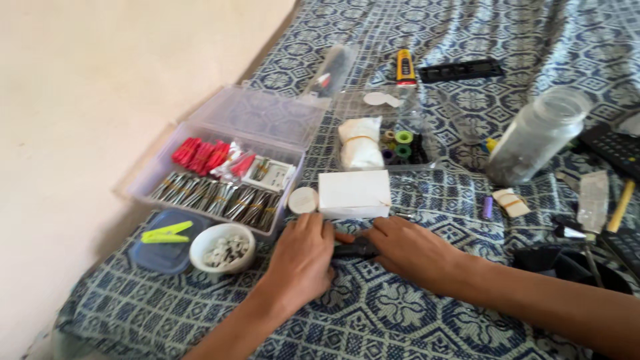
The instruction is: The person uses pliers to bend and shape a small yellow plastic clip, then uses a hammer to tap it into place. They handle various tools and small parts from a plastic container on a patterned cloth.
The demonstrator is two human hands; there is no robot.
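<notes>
My left hand and my right hand rest side by side on a blue patterned cloth. Between them lies a small dark object; fingers of both hands close around its ends. What it is stays unclear, as the hands cover most of it. Just beyond my fingers sits a white box, with a round white lid at its left.
An open clear plastic case holds red pieces and metal clips. A white bowl and a blue lid with a yellow clip sit at left. A second clear case, glue tube, jar and tools lie behind and right.
</notes>
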